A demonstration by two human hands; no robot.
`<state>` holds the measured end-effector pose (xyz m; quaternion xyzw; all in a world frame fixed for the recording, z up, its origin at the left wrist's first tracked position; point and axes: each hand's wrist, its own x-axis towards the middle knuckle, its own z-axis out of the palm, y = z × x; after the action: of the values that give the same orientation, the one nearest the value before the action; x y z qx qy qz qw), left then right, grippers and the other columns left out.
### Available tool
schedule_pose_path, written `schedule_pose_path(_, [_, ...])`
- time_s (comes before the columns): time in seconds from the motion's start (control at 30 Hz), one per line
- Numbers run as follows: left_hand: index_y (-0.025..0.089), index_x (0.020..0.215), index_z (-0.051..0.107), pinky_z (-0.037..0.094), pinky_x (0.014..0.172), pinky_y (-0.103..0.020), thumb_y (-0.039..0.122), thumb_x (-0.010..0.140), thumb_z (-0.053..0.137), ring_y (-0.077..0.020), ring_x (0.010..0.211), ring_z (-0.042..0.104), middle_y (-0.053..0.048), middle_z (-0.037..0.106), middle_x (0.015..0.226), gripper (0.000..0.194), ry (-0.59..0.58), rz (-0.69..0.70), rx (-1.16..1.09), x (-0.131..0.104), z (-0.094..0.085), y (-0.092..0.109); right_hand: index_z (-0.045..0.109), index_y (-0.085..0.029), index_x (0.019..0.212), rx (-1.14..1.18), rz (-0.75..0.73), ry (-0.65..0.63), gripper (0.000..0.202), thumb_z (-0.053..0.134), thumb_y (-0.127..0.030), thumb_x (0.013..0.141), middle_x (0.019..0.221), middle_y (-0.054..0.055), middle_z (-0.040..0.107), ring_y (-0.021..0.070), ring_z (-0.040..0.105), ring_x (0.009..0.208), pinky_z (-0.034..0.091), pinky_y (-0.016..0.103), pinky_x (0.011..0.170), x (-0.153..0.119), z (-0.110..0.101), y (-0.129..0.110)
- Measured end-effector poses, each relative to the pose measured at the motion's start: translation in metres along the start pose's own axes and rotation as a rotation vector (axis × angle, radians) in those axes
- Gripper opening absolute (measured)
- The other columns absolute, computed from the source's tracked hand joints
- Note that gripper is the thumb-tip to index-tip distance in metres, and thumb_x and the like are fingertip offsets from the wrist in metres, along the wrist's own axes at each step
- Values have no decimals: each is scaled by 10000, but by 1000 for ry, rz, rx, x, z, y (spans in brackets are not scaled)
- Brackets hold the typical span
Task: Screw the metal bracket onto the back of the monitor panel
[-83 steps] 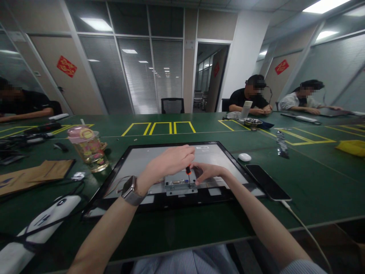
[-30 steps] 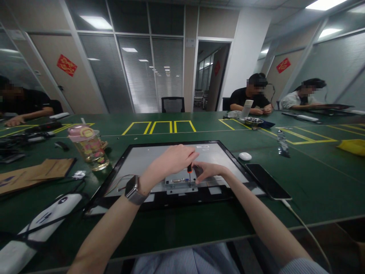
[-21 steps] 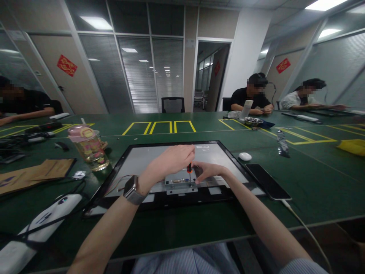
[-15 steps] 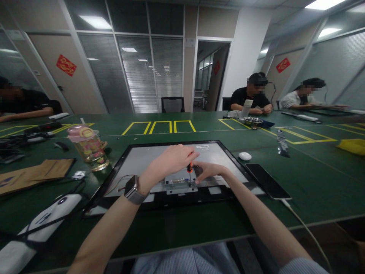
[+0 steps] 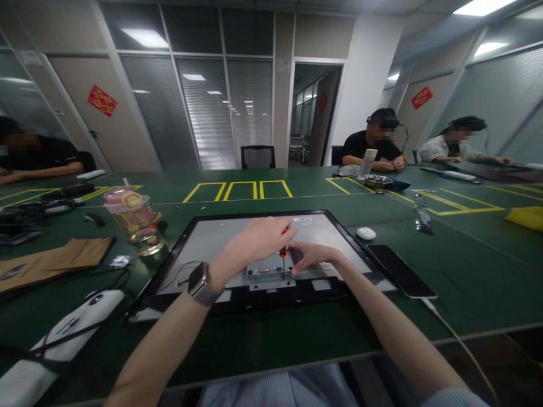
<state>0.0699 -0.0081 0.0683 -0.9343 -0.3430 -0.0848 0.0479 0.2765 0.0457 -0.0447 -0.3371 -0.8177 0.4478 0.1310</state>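
Left hand point(image 5: 261, 240) grasps orange-and-black screwdriver point(image 5: 283, 252), shaft down at metal bracket point(image 5: 271, 286) on display panel point(image 5: 216, 232), which lies flat on green table point(image 5: 254, 339). Right hand point(image 5: 316, 255) beside screwdriver, thumb by bracket; can't tell if it grips anything. Phone point(image 5: 401, 270) right of panel.

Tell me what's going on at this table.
The person's left hand holds a screwdriver with its shaft pointing down at a metal bracket on a flat panel. The right hand is close beside it; whether it touches the screwdriver is unclear. The panel lies on the green table, between a pink-lidded bottle and a phone.
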Motion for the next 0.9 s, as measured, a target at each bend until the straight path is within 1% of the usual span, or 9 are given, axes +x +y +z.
schedule_pose_path(0.13, [139,887,519,378,662,-284,221,931,235,-162,809,523,-91,588,959,298,30,57,44,-2,-1,-2,543,-189,1102,37,-40,1,654,803,-457,566,1258,80,507,302,449,1188,338,420,1019,1,1,3])
schedule_pose_path(0.2, [131,913,516,381,681,-286,206,934,230,-160,810,531,-102,592,978,297,17,78,45,-2,-1,-1,544,-186,1095,52,-71,-2,644,806,-442,565,1242,74,519,293,457,1178,330,412,1022,2,1,8])
schedule_pose_path(0.3, [141,983,508,376,636,-288,289,963,215,-153,729,549,-81,613,907,328,4,17,-8,1,0,2,540,-187,1125,45,-97,-6,661,805,-435,572,1221,58,533,282,470,1157,332,404,1016,4,1,14])
schedule_pose_path(0.4, [161,940,530,374,611,-292,391,968,203,-156,692,554,-56,620,820,401,-9,-7,-58,2,1,4,533,-193,1162,22,-57,-4,701,806,-443,567,1206,50,543,287,471,1151,334,403,1012,5,1,15])
schedule_pose_path(0.47, [159,877,542,377,618,-294,370,964,208,-156,702,551,-58,616,815,404,-7,5,-42,2,1,3,540,-194,1152,16,-31,-5,700,808,-451,559,1207,52,542,292,468,1151,340,398,1008,4,0,13])
schedule_pose_path(0.53, [152,836,543,382,645,-299,301,955,218,-167,767,552,-75,613,865,377,15,46,8,0,1,1,542,-191,1132,15,-27,2,690,811,-450,552,1221,57,531,293,463,1156,345,395,1005,4,0,11])
schedule_pose_path(0.63, [144,853,537,385,668,-302,246,943,222,-174,814,552,-90,609,908,343,29,46,36,-2,1,-1,530,-193,1128,20,-38,6,691,809,-450,550,1239,61,512,289,448,1176,330,401,1022,3,1,10])
schedule_pose_path(0.77, [137,992,518,370,609,-297,314,964,203,-155,693,557,-84,619,866,363,-10,-44,12,0,0,0,538,-201,1127,13,-63,6,692,801,-482,551,1269,59,500,288,436,1194,306,415,1044,3,2,10])
schedule_pose_path(0.9, [158,929,557,374,620,-310,400,966,201,-169,686,567,-76,629,829,432,-1,-36,24,2,0,2,552,-200,1107,21,-74,5,676,796,-495,550,1257,58,517,297,452,1179,320,425,1032,4,1,11])
